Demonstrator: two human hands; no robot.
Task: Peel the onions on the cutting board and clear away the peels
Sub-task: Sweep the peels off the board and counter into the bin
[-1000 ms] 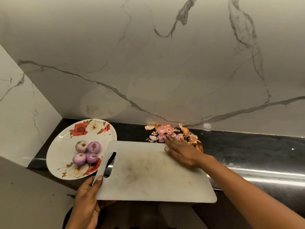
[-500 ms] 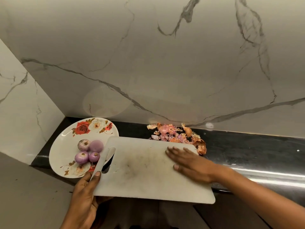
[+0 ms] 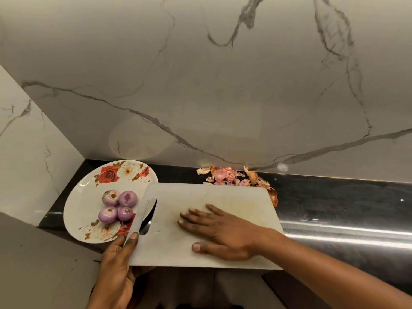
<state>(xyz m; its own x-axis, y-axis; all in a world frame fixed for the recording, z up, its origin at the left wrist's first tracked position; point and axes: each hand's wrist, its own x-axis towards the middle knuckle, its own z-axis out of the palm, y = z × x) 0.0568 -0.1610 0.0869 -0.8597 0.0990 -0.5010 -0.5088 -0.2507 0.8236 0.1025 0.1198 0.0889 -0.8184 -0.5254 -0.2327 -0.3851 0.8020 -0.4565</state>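
Right hand (image 3: 223,233) back to mid-board, flat on the cutting board (image 3: 223,197)!
Resting open there, fingers straight and spread, pulled in from the far edge of a second ago. Gripping the board's near-left corner with the left hand (image 3: 118,264), thumb on top beside the handle slot. Four peeled onions (image 3: 118,206) over on the flowered plate (image 3: 89,192) at left; peels (image 3: 231,176) heaped on the counter behind the board, now partly hidden by its far edge.

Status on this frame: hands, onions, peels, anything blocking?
Left hand grips board corner; right hand flat on board. Four peeled onions on plate. Peels piled on counter behind board. Nothing blocking.
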